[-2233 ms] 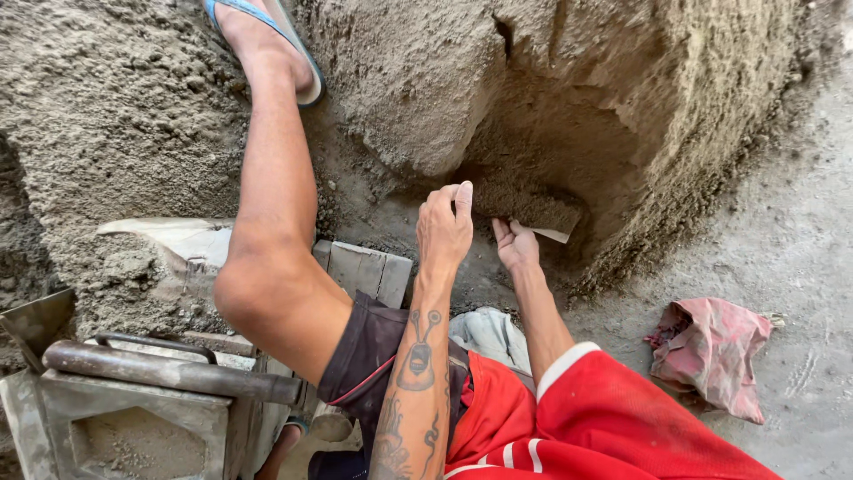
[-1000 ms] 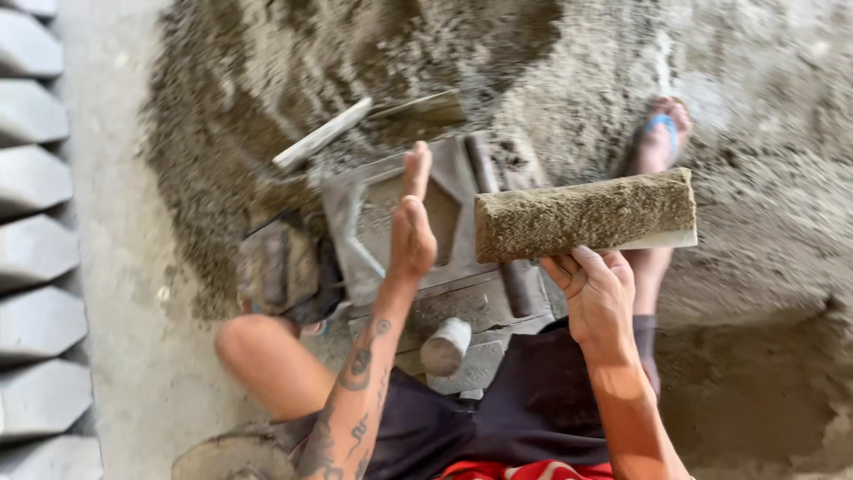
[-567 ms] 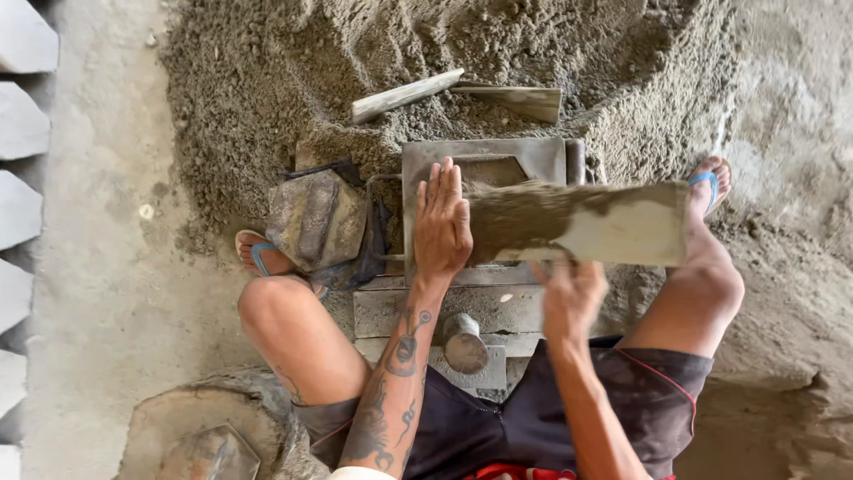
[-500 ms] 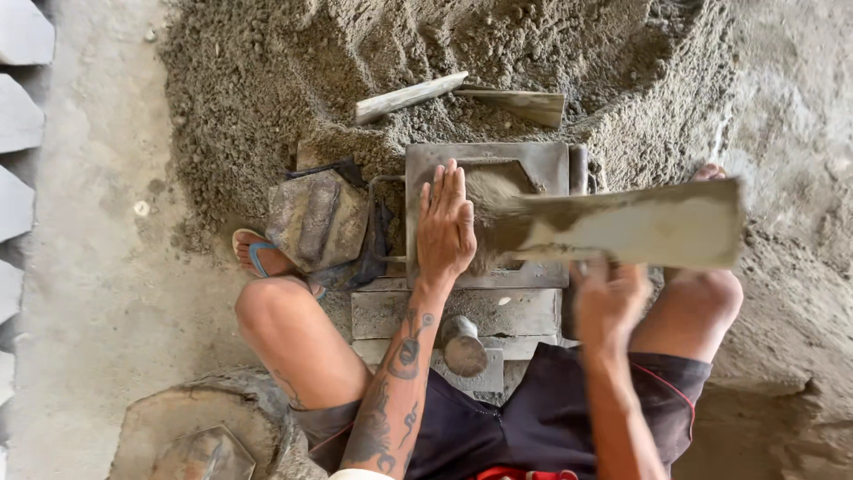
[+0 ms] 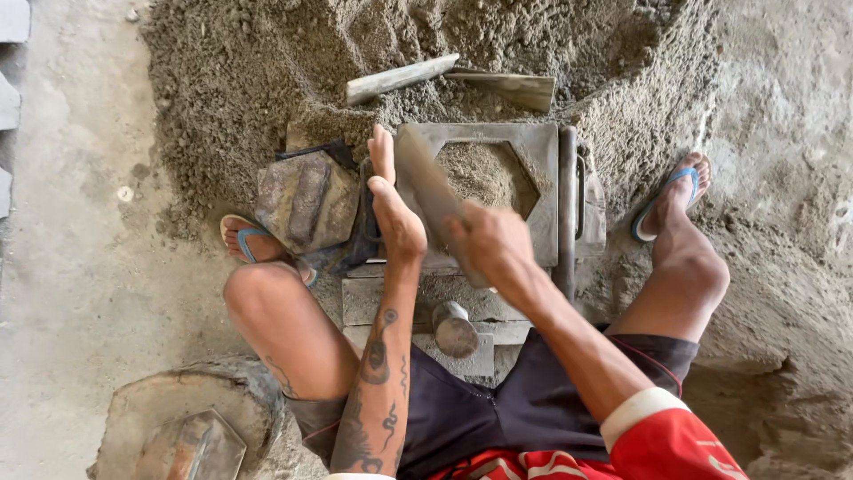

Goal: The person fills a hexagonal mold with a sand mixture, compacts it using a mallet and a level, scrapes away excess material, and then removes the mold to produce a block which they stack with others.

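From my seat I look straight down on the mould [image 5: 498,191], a grey metal frame with a six-sided opening, sitting on the ground between my knees at the foot of the sand heap [image 5: 293,62]. The opening is filled with damp grey mix. My right hand [image 5: 493,249] is wrapped tight round one end of a flat board [image 5: 431,200], which runs up and left across the mould's near-left corner; the hand is blurred, so I cannot tell how each finger lies. My left hand [image 5: 391,209] is held flat and on edge, fingers straight and together, pointing away from me along the mould's left side, just beside the board; it pinches nothing. A metal bar [image 5: 567,209] runs along the mould's right side. Below the mould lie grey slabs [image 5: 418,307] and a short metal cylinder [image 5: 455,329]. Left of the mould, near my left foot [image 5: 258,244], sits a stained block [image 5: 306,200]. Two wooden battens [image 5: 444,80] lie on the sand beyond the mould. My right foot [image 5: 671,200] rests on the sand at the right.
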